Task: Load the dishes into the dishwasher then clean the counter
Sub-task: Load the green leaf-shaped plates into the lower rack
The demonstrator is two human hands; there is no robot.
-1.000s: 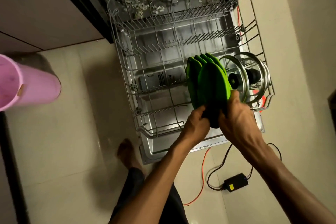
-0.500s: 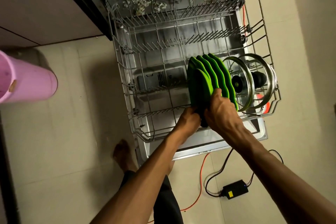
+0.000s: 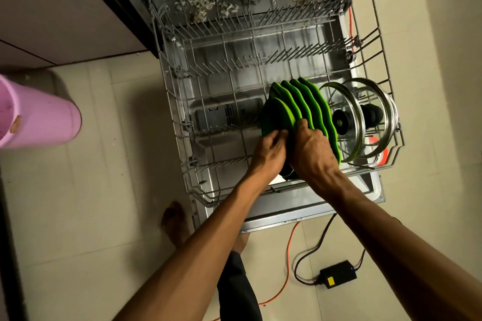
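A: Lower rack (image 3: 388, 135) pulled out over the open door. Green plates (image 3: 302, 104) stand on edge in the front right part, just left of the glass lids (image 3: 365, 117).

B: Hands?

A: Both on the nearest plate. Left hand (image 3: 271, 150) has fingers curled over its lower left rim. Right hand (image 3: 310, 151) grips from the right, thumb hooked over the edge, between that plate and the next one back.

B: Risks from here?

A: My reading: the nearest plate sits lower and more tilted than the others, so it may not be between tines yet. Let go early and it could lean onto its neighbours and push the row toward the lids. A thumb wedged between plates could get pinched if the row shifts. Also, an orange cable (image 3: 288, 255) and a black adapter (image 3: 337, 273) lie on the floor near the person's bare foot (image 3: 173, 219) — a snag if they step back.

B: Counts?

A: Green plates: five edges I can separate, possibly one more hidden. Glass lids: two, each with a dark knob. One pink bin (image 3: 39, 114) at left, well apart. Upper tub floor is littered with pale scraps, uncountable.
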